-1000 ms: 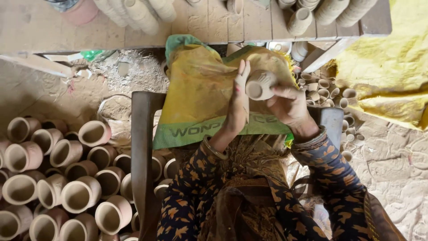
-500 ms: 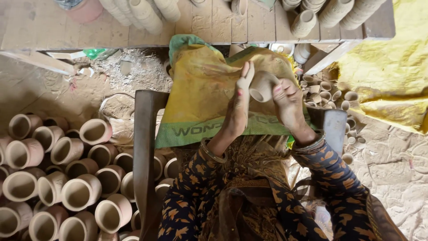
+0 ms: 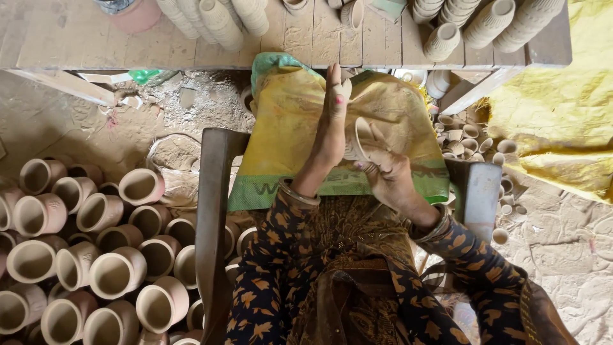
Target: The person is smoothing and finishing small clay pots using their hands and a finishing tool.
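I hold a small clay cup (image 3: 359, 142) between my hands, tipped on its side with its mouth towards my left palm. My left hand (image 3: 332, 124) lies flat against its rim, fingers straight and pressed together. My right hand (image 3: 383, 171) cradles it from below, fingers curled around its wall. Under the grip lies a yellow sack (image 3: 300, 121). Well to my left stand larger clay pots (image 3: 96, 243).
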